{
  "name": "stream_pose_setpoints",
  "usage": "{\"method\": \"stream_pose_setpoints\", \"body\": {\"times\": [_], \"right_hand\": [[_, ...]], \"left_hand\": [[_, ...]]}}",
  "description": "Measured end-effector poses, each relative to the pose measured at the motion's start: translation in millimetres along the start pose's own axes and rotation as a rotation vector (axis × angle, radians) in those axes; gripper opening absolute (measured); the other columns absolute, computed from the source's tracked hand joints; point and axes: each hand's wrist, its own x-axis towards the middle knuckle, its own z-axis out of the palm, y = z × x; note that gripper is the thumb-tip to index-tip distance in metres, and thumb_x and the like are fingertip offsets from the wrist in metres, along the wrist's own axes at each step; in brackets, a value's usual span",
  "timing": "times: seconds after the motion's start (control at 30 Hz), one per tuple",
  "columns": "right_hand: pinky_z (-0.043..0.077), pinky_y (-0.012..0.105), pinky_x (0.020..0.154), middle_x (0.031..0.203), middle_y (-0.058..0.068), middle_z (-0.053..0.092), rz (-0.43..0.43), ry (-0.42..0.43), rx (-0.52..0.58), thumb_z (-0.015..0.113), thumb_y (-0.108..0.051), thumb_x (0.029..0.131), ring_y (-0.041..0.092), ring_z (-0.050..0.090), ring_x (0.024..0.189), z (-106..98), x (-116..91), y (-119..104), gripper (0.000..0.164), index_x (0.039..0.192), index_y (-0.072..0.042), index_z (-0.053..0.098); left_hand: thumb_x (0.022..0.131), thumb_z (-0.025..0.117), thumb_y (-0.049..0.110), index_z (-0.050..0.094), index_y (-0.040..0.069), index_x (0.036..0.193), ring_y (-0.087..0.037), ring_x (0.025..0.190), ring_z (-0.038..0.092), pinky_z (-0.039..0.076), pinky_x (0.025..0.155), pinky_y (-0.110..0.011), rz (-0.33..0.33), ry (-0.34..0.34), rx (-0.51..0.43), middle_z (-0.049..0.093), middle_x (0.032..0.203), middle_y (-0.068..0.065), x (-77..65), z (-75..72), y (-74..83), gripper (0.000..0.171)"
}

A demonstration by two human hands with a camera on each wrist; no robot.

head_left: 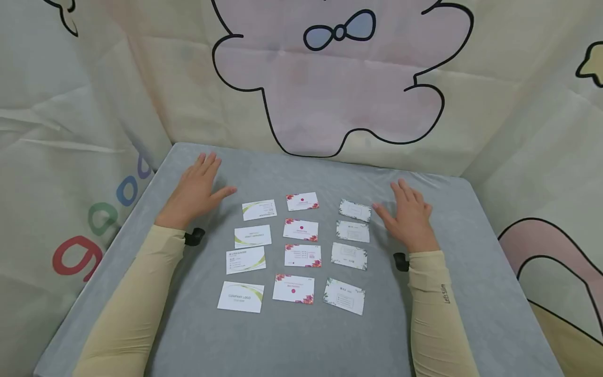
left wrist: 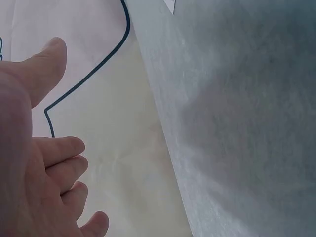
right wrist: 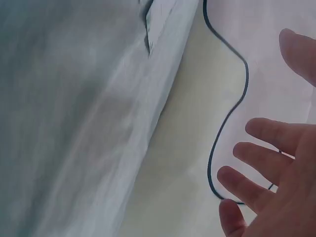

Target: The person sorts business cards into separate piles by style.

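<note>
Three columns of business cards lie on the grey cloth. The left column has green-and-yellow curves, like the card marked COMPANY LOGO [head_left: 240, 297]; the middle column has red flowers, like the nearest floral card [head_left: 293, 289]; the right column has leafy corners, like the nearest leaf card [head_left: 344, 296]. My left hand [head_left: 194, 191] hovers left of the far cards, fingers extended and thumb out toward them. On the other side my right hand [head_left: 409, 217] is spread, its thumb tip right by the farthest leaf card [head_left: 355, 210]. Both palms show bare in the wrist views.
A grey cloth-covered table [head_left: 282, 345] carries the cards. Behind it hangs a printed curtain [head_left: 339, 99], with more curtain along both sides. Each wrist wears a small black camera, such as the left wrist camera [head_left: 194, 236].
</note>
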Motion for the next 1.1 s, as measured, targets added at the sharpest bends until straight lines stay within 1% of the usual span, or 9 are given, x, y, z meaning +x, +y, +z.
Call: {"method": "stream_pose_setpoints", "body": {"times": [0.13, 0.33, 0.47, 0.6, 0.67, 0.8, 0.93, 1.0, 1.1], "right_hand": [[0.027, 0.077, 0.110, 0.173, 0.022, 0.037, -0.070, -0.009, 0.017, 0.064, -0.053, 0.105, 0.052, 0.035, 0.154, 19, 3, -26, 0.079, 0.164, -0.004, 0.043], [0.035, 0.064, 0.115, 0.170, 0.014, 0.046, -0.354, -0.159, 0.013, 0.066, -0.054, 0.105, 0.041, 0.047, 0.152, 49, 22, -111, 0.073, 0.162, -0.011, 0.049], [0.038, 0.059, 0.114, 0.168, 0.010, 0.050, -0.484, -0.225, -0.025, 0.065, -0.052, 0.106, 0.034, 0.051, 0.151, 68, 38, -145, 0.068, 0.160, -0.014, 0.053], [0.040, 0.058, 0.115, 0.166, 0.009, 0.052, -0.474, -0.287, -0.091, 0.068, -0.049, 0.105, 0.032, 0.053, 0.150, 83, 49, -147, 0.065, 0.159, -0.015, 0.054], [0.040, 0.058, 0.116, 0.165, 0.009, 0.053, -0.453, -0.319, -0.087, 0.071, -0.047, 0.104, 0.032, 0.053, 0.150, 91, 52, -145, 0.065, 0.158, -0.015, 0.055], [0.039, 0.059, 0.117, 0.161, 0.008, 0.058, -0.447, -0.363, -0.064, 0.073, -0.044, 0.103, 0.031, 0.055, 0.147, 100, 52, -138, 0.062, 0.155, -0.014, 0.057], [0.038, 0.058, 0.115, 0.153, 0.006, 0.064, -0.454, -0.377, -0.037, 0.075, -0.039, 0.103, 0.030, 0.057, 0.143, 103, 55, -136, 0.054, 0.149, -0.015, 0.061], [0.038, 0.058, 0.115, 0.150, 0.005, 0.066, -0.451, -0.379, -0.024, 0.076, -0.037, 0.102, 0.030, 0.058, 0.142, 103, 58, -139, 0.052, 0.147, -0.015, 0.063], [0.038, 0.058, 0.114, 0.148, 0.005, 0.068, -0.450, -0.382, -0.011, 0.078, -0.034, 0.101, 0.030, 0.058, 0.142, 103, 63, -143, 0.049, 0.145, -0.016, 0.066]], "left_hand": [[0.106, 0.062, 0.058, 0.022, -0.003, 0.170, -0.044, 0.169, 0.005, 0.015, 0.134, -0.066, 0.036, -0.014, 0.034, 0.014, 0.181, -0.022, 5.2, 3.4, 3.5, 0.097], [0.104, 0.065, 0.059, 0.023, -0.001, 0.171, -0.041, 0.170, 0.011, 0.019, 0.134, -0.063, 0.068, -0.039, 0.049, 0.016, 0.181, -0.020, 17.6, 15.9, 24.2, 0.099], [0.101, 0.069, 0.058, 0.025, -0.001, 0.170, -0.041, 0.169, 0.015, 0.021, 0.135, -0.061, 0.109, -0.067, 0.059, 0.020, 0.180, -0.021, 27.0, 27.6, 45.2, 0.101], [0.097, 0.077, 0.056, 0.027, -0.002, 0.169, -0.039, 0.168, 0.020, 0.024, 0.135, -0.057, 0.146, -0.105, 0.046, 0.024, 0.179, -0.021, 31.7, 39.1, 67.2, 0.105], [0.094, 0.082, 0.052, 0.031, -0.002, 0.168, -0.037, 0.167, 0.026, 0.027, 0.134, -0.054, 0.147, -0.131, 0.027, 0.029, 0.178, -0.020, 30.8, 40.9, 72.4, 0.105], [0.092, 0.087, 0.037, 0.052, -0.001, 0.158, -0.035, 0.151, 0.053, 0.042, 0.126, -0.050, 0.156, -0.181, 0.018, 0.056, 0.162, -0.018, 32.5, 47.2, 77.4, 0.084], [0.089, 0.089, 0.028, 0.072, 0.005, 0.139, -0.031, 0.123, 0.072, 0.055, 0.110, -0.048, 0.179, -0.202, 0.033, 0.077, 0.133, -0.012, 35.7, 55.7, 75.5, 0.057], [0.088, 0.090, 0.026, 0.078, 0.007, 0.129, -0.027, 0.107, 0.072, 0.057, 0.100, -0.046, 0.201, -0.200, 0.037, 0.080, 0.118, -0.008, 36.3, 58.4, 73.4, 0.046], [0.087, 0.090, 0.022, 0.080, 0.010, 0.114, -0.022, 0.088, 0.064, 0.055, 0.086, -0.044, 0.229, -0.187, 0.042, 0.076, 0.097, -0.003, 36.1, 60.5, 69.8, 0.032]]}}
